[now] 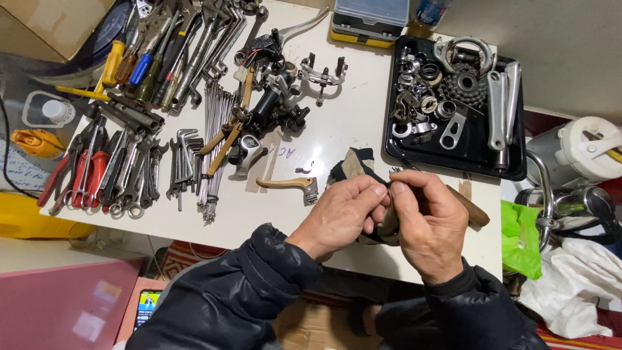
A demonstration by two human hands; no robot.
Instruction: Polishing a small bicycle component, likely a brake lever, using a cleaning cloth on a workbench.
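Near front edge of white surface, head view: left hand and right hand together, fingertips meeting over a small part, too small to identify. Left grip pinched, thumb and forefinger closed at the meeting point; right grip likewise pinched on the same small part. Brown wooden handle poking out from behind right hand, contact unclear. Dark cloth just behind left hand, flat on surface. Tan brake lever left of cloth, apart from both hands. Black tray of metal bicycle parts beyond right hand. Wrenches and pliers spread at far left, bundle of spokes beside them. Green bag off right edge of surface. Dark jacket sleeves on both arms.
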